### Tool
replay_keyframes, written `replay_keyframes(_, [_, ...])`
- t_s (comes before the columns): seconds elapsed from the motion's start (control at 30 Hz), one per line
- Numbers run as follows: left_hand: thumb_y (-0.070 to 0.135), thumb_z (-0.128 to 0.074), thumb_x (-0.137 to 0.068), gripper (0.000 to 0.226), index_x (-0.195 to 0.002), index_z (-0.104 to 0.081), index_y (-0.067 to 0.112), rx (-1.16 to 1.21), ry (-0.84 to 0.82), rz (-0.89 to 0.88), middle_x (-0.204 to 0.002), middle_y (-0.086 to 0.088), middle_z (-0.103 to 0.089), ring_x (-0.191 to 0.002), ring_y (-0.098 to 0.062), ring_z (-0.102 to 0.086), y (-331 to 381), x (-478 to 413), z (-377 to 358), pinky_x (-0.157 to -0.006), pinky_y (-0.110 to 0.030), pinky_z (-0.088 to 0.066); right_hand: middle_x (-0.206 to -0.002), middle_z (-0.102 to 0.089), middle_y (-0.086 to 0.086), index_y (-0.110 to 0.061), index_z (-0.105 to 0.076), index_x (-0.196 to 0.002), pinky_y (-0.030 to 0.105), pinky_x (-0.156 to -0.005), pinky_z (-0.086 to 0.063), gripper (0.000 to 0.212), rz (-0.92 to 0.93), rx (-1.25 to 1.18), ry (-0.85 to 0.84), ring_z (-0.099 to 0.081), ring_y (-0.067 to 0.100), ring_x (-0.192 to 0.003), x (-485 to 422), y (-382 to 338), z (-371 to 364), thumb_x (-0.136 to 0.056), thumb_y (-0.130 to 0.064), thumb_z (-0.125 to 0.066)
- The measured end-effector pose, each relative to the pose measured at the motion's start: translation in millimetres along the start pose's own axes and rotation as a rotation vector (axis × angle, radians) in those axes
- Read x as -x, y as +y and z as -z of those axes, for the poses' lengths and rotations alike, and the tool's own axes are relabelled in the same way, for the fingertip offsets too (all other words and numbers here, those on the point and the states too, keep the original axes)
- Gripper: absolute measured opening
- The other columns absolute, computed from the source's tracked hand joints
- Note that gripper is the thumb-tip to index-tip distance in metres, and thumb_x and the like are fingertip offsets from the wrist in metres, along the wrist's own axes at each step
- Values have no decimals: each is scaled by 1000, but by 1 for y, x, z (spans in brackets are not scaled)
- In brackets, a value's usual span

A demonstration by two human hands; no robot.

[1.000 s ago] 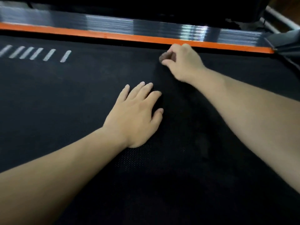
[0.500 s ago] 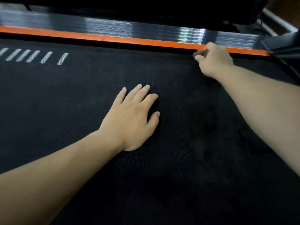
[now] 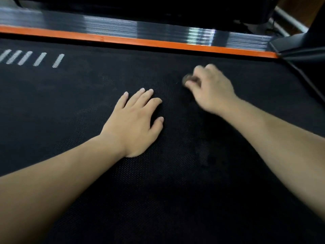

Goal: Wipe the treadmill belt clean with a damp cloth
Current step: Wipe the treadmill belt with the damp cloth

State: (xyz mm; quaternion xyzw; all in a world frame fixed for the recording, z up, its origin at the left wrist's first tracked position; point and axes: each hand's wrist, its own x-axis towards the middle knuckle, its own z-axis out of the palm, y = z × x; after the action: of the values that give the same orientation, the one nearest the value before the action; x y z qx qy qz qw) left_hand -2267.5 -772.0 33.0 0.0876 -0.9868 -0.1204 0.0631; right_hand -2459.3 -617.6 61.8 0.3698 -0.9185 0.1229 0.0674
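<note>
Poking out from under the curled fingers of the right hand (image 3: 211, 90), the small brownish-grey wad of cloth (image 3: 189, 79) sits against the black, finely dimpled treadmill belt (image 3: 175, 191), a little off the middle of the view toward one o'clock. That hand grips the cloth between thumb and bent fingers, knuckles up. Both hand and cloth are smeared by blur, so how much cloth is tucked inside the palm cannot be told. From the cloth toward seven o'clock, near but not touching, the left hand (image 3: 135, 120) lies flat on the belt, palm down, fingers straight and close together, thumb out to the side, holding nothing. Faint paler patches mottle the belt at about six o'clock from the right hand. Out at ten o'clock, a row of slanted white dashes (image 3: 40, 59) is printed on the belt. Along the belt's far edge, from ten through twelve to two o'clock, runs a thin orange strip (image 3: 140, 41), and just beyond it lies a glossy dark ribbed side rail (image 3: 112, 29) catching bands of light. At two o'clock a black angled frame base (image 3: 302, 48) meets the strip's end, with a grey metal tube (image 3: 288, 20) behind it.
</note>
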Motion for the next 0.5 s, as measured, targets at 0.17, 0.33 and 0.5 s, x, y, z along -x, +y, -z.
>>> replay_keyframes(0.17, [58, -18, -94, 66, -151, -35, 29, 10, -3, 0, -167, 2, -21, -156, -15, -7, 0, 0, -1, -127, -45, -3, -98, -50, 7, -24, -45, -93, 37, -72, -41, 25, 5, 58, -58, -56, 31, -91, 16, 30, 20, -98, -47, -51])
replay_keyframes(0.33, [59, -18, -93, 67, -151, -35, 28, 1, -1, -1, -167, 2, -22, -156, -15, -8, 0, 0, -2, -126, -45, -4, -101, -52, 13, -17, -55, -104, 42, -74, -44, 29, -50, 21, 40, -56, 36, -92, 44, -1, 9, -97, -45, -54])
replay_keyframes(0.5, [59, -19, -93, 68, -150, -37, 28, 9, 1, 5, -167, 1, -22, -156, -15, -8, 0, 0, -1, -126, -45, -4, -90, -46, 3, -19, -53, -96, 41, -73, -43, 26, 160, 23, -46, -54, 32, -84, 67, 3, 19, -96, -45, -54])
